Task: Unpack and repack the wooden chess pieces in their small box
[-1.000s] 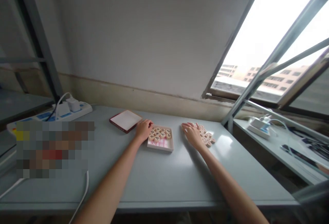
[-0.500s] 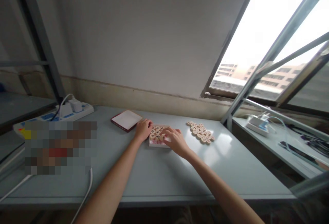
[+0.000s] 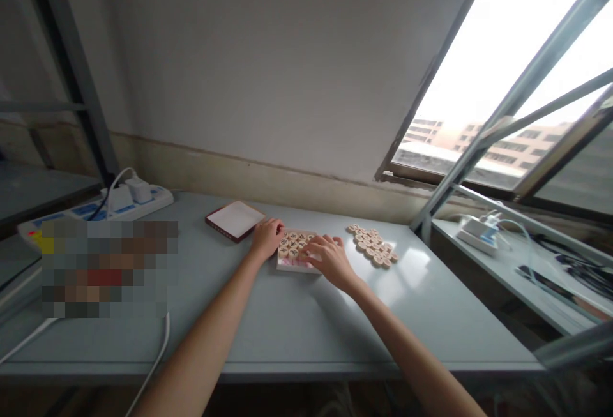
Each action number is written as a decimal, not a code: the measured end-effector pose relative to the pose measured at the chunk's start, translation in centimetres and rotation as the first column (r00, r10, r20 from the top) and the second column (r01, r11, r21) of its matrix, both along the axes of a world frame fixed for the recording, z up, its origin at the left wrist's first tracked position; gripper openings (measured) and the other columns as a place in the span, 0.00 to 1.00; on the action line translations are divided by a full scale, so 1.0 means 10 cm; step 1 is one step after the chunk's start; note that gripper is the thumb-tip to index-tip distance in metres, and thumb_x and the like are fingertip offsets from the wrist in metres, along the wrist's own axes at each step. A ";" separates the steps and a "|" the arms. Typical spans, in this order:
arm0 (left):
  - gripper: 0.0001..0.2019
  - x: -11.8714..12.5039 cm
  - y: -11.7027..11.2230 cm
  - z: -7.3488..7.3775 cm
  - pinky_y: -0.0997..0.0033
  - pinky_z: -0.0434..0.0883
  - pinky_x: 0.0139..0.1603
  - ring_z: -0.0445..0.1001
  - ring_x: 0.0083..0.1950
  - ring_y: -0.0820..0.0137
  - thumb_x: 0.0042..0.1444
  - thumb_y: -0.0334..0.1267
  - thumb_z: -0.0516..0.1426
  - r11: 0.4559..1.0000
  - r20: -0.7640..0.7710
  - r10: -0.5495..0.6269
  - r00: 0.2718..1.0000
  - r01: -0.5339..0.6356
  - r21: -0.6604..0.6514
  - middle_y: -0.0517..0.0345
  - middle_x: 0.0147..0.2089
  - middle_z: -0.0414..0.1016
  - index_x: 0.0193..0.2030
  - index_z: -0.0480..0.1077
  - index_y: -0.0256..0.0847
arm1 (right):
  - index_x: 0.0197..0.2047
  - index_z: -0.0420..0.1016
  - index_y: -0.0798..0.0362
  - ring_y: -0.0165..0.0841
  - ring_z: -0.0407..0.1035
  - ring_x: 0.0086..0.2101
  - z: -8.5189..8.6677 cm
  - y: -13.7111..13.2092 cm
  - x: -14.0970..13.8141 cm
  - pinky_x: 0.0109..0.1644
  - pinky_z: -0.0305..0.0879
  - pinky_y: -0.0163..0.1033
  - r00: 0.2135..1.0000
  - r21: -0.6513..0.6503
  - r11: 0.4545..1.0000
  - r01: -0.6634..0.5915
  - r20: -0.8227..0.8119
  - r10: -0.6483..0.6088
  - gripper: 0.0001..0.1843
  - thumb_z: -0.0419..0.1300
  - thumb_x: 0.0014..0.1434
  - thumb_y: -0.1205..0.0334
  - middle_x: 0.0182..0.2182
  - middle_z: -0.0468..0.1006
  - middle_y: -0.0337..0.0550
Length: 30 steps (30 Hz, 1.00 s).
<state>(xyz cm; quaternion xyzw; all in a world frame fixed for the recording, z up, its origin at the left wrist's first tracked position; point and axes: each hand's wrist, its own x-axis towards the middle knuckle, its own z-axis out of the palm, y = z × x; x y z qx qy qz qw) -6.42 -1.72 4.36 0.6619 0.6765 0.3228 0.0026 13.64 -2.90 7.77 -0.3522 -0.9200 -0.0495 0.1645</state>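
We had both hands at the shallow box [image 3: 295, 264] of xiangqi pieces [image 3: 290, 246], which stood on the grey table [image 3: 287, 334] and held its round wooden pieces in tight rows. The work in hand was at this box. Our left hand [image 3: 267, 239] lay at the box's left edge, its fingers loosely together and gripping nothing that we could see. Our right hand [image 3: 330, 260] lay over the box's right side, fingers spread and slightly curled, with the fingertips [image 3: 307, 252] down at the pieces. The hand hid what lay under it, so we could not tell whether it had hold of a piece.

A loose cluster [image 3: 372, 246] of the same pieces lay flat on the table just right of that hand, not touching the box. Left of the box, near our left hand, lay a red-edged lid [image 3: 234, 220] with a white face. Farther left ran a power strip [image 3: 138, 203] with plugs in it, and a pixelated patch [image 3: 108, 270] hid whatever lay in front of it.
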 end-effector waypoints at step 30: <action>0.08 0.00 -0.01 0.03 0.69 0.61 0.46 0.68 0.43 0.68 0.52 0.32 0.50 1.000 0.008 -0.013 1.000 0.013 0.001 0.55 0.39 0.73 0.35 0.69 0.41 | 0.46 0.70 0.45 0.42 0.59 0.50 -0.29 0.77 0.82 0.55 0.37 0.61 0.914 0.132 0.904 0.406 -0.050 -0.403 0.15 0.48 0.59 0.63 0.47 0.71 0.45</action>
